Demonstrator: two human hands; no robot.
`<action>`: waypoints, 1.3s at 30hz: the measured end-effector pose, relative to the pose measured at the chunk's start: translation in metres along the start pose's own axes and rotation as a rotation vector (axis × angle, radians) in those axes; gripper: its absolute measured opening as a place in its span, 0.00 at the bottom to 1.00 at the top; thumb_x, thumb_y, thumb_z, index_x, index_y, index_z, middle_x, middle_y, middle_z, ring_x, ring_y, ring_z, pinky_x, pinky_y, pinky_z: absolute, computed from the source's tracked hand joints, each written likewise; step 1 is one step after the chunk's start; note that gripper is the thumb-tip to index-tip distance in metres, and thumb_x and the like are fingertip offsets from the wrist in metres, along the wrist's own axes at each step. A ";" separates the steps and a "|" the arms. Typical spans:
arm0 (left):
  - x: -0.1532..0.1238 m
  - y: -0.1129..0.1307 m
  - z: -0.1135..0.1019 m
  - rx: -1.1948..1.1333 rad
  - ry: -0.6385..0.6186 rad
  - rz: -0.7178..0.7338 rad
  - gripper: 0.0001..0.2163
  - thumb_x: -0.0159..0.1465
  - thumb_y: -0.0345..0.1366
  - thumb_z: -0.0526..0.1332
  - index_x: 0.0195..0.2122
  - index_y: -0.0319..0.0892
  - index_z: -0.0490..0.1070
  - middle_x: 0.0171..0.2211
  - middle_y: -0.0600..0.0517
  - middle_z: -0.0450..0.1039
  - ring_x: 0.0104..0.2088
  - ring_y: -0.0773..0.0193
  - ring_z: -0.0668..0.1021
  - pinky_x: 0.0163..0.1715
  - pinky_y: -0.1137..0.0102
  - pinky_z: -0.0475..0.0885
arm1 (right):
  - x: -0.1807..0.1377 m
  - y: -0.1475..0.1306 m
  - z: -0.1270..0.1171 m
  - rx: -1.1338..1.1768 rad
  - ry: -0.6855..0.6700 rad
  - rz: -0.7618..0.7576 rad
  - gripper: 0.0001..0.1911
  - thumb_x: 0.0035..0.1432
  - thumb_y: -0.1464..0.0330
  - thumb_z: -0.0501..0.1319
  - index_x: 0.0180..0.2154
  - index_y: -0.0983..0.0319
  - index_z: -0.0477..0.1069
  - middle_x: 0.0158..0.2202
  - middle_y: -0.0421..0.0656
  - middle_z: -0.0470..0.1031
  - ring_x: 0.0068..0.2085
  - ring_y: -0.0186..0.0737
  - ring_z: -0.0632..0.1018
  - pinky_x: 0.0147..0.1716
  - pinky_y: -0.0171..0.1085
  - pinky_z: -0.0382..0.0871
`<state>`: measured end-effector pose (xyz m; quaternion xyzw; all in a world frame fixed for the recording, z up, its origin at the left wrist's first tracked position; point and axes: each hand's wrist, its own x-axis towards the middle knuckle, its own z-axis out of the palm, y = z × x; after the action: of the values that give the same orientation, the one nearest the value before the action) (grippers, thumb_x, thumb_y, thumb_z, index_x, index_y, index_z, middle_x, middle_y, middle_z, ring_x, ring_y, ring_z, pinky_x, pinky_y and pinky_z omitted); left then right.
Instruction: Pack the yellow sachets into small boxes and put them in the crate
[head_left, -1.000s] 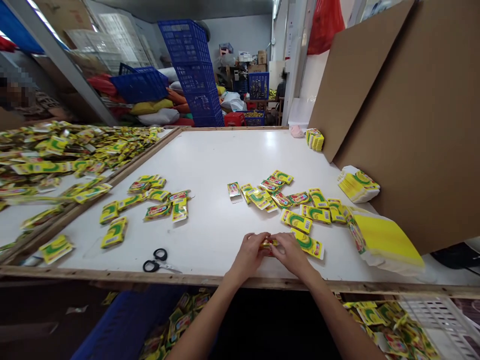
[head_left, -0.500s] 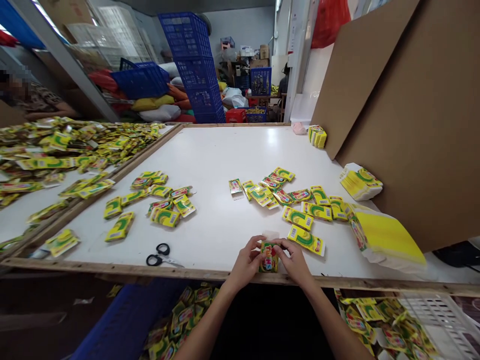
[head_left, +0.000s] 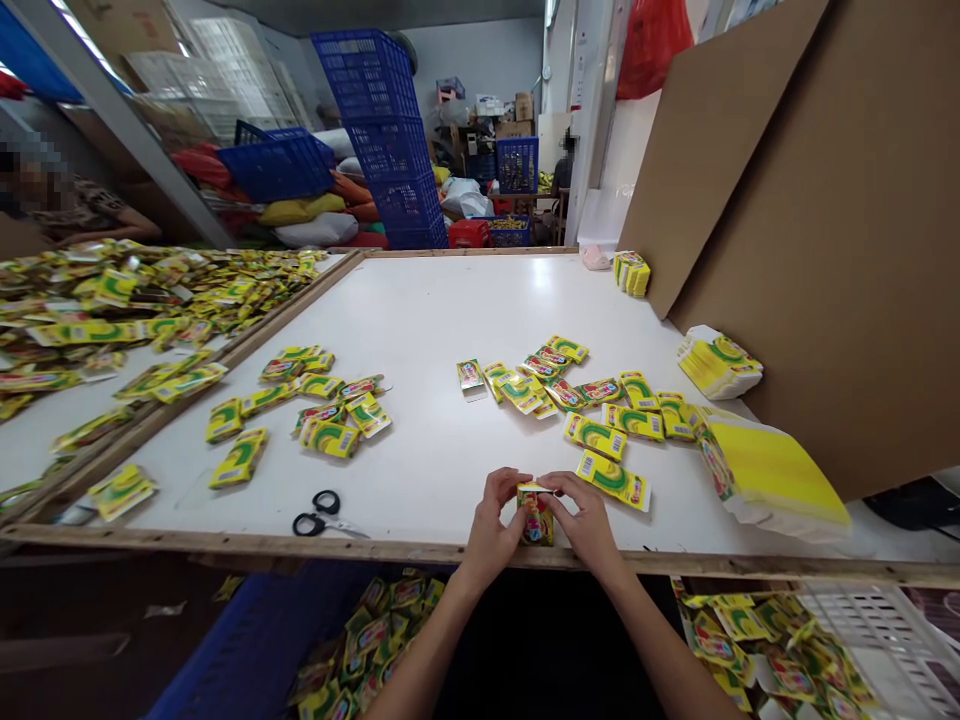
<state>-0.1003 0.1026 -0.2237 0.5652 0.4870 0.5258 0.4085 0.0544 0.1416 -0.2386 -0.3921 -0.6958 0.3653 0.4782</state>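
Observation:
My left hand [head_left: 493, 522] and my right hand [head_left: 583, 520] pinch the two top corners of one small yellow and red packet [head_left: 535, 515], held upright just above the near edge of the white table [head_left: 450, 320]. Its white top flap is folded down between my fingertips. Right beside my right hand lies a flat yellow packet [head_left: 613, 479], the nearest of several scattered packets [head_left: 570, 385] in the middle of the table.
Black scissors [head_left: 324, 514] lie left of my hands. A second packet cluster [head_left: 300, 405] sits further left. A thick stack of yellow flat cartons [head_left: 765, 470] and a smaller stack [head_left: 718, 362] stand right, against brown cardboard sheets [head_left: 825, 220]. Blue crates [head_left: 375, 130] rise behind.
The packet went from lying low between my hands to standing upright. Its white top flap, sticking up half a second ago, is now folded down under my fingertips.

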 end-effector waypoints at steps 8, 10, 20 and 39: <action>0.001 0.008 0.000 0.093 0.056 -0.024 0.09 0.62 0.38 0.59 0.39 0.41 0.74 0.42 0.45 0.76 0.44 0.58 0.76 0.48 0.64 0.70 | -0.003 -0.010 0.002 -0.016 0.019 -0.021 0.09 0.61 0.63 0.58 0.38 0.58 0.75 0.37 0.44 0.77 0.40 0.42 0.77 0.41 0.40 0.72; 0.002 0.007 0.000 0.098 0.061 -0.033 0.09 0.62 0.38 0.59 0.39 0.41 0.74 0.40 0.46 0.76 0.42 0.59 0.77 0.46 0.65 0.71 | -0.002 -0.011 0.001 -0.036 0.003 -0.010 0.10 0.60 0.62 0.57 0.38 0.59 0.75 0.37 0.45 0.77 0.39 0.41 0.77 0.39 0.40 0.72; 0.010 0.011 0.008 0.038 0.161 -0.070 0.08 0.58 0.39 0.61 0.34 0.40 0.73 0.27 0.52 0.73 0.30 0.65 0.74 0.33 0.72 0.71 | 0.004 -0.015 0.000 -0.082 0.012 0.085 0.12 0.58 0.60 0.57 0.37 0.60 0.74 0.30 0.41 0.77 0.31 0.39 0.74 0.33 0.37 0.70; -0.054 0.038 -0.105 0.263 0.375 -0.190 0.12 0.62 0.43 0.56 0.41 0.42 0.72 0.36 0.49 0.75 0.35 0.60 0.76 0.37 0.67 0.72 | -0.037 0.011 -0.004 0.146 0.154 0.299 0.19 0.60 0.59 0.56 0.51 0.60 0.67 0.40 0.48 0.76 0.37 0.43 0.78 0.39 0.43 0.73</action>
<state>-0.1981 0.0375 -0.1853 0.4578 0.6693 0.5129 0.2816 0.0693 0.1134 -0.2609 -0.4820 -0.5628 0.4510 0.4976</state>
